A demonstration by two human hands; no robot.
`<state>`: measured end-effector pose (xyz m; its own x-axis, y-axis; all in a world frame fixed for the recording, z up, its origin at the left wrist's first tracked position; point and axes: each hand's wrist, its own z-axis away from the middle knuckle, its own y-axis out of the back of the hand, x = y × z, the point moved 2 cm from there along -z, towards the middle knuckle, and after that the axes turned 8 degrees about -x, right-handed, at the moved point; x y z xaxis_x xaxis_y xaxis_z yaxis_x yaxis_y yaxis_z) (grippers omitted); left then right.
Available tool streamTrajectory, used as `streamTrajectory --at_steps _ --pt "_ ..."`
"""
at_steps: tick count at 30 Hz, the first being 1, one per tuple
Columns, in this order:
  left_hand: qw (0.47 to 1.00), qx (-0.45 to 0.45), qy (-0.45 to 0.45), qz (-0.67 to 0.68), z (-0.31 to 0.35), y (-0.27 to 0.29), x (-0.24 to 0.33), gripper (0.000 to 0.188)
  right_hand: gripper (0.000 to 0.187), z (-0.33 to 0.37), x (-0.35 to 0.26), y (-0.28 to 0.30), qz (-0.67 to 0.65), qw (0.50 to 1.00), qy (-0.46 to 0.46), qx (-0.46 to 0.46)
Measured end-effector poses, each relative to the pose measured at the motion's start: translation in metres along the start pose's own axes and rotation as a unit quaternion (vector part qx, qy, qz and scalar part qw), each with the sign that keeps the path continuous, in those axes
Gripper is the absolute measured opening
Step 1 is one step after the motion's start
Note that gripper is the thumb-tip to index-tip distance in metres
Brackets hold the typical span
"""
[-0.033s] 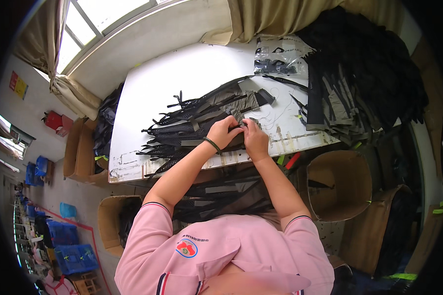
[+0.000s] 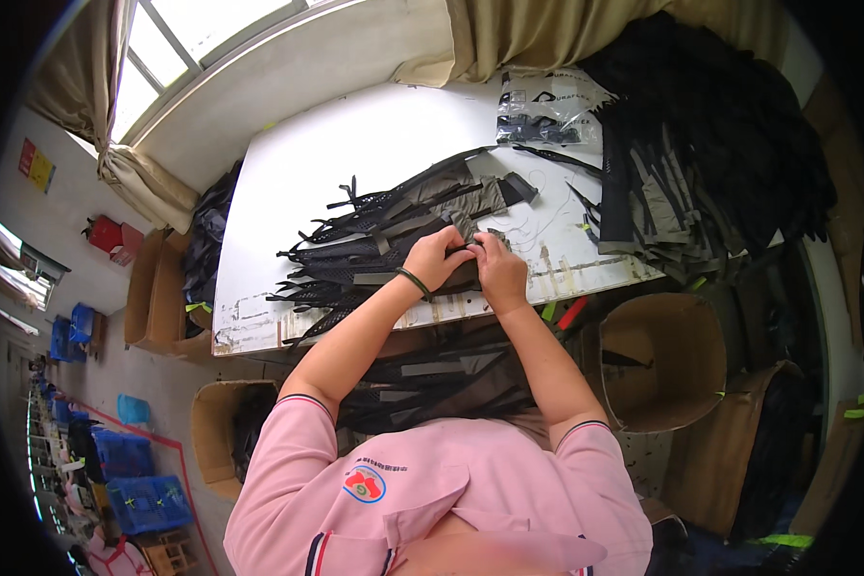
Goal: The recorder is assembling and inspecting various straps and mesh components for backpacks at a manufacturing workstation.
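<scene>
Over the near part of the white table, my left hand (image 2: 436, 259) and my right hand (image 2: 500, 275) meet fingertip to fingertip. Both pinch the end of a dark mesh-and-fabric strap piece; the spot between the fingertips is too small to make out. Several similar black mesh strap pieces (image 2: 355, 257) lie fanned out to the left, beneath and beside my left hand. Grey-brown fabric (image 2: 475, 199) shows at their right ends, just beyond my fingers. A dark band circles my left wrist.
The white table (image 2: 355, 125) carries a clear plastic bag (image 2: 547, 108) of dark parts at the back. To the right rises a large heap of black fabric (image 2: 720, 134). Cardboard boxes (image 2: 662, 360) stand below the table's front edge, and another cardboard box (image 2: 156, 293) sits left.
</scene>
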<state>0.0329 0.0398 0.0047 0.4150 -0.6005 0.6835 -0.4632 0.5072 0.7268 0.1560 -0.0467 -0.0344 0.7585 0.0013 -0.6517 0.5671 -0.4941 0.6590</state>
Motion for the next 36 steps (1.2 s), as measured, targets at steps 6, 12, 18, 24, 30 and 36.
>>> streamTrajectory --at_steps 6,12,18,24,30,36 --pt "0.983 0.026 -0.180 -0.036 0.025 -0.002 0.018 0.021 0.014 -0.005 0.002 0.020 -0.015 0.995 0.061 0.077" --pt "0.985 0.025 -0.166 -0.041 0.048 -0.007 0.030 0.022 0.022 0.020 0.017 0.006 -0.528 0.809 -0.248 -0.069" --pt "0.990 -0.059 -0.128 -0.001 0.049 -0.003 0.037 0.018 0.017 0.041 -0.013 0.019 -0.614 0.762 -0.183 -0.095" --pt "0.886 -0.146 0.007 0.439 0.044 0.017 0.037 0.014 0.032 0.047 -0.011 0.030 -0.653 0.707 -0.124 -0.241" --pt "0.886 -0.146 -0.044 0.437 0.041 0.029 0.032 0.016 0.023 0.051 -0.026 0.031 -0.693 0.651 -0.074 -0.301" --pt "0.862 -0.107 -0.046 0.493 0.044 0.028 0.030 0.016 0.012 0.051 -0.038 0.035 -0.745 0.615 -0.145 -0.211"
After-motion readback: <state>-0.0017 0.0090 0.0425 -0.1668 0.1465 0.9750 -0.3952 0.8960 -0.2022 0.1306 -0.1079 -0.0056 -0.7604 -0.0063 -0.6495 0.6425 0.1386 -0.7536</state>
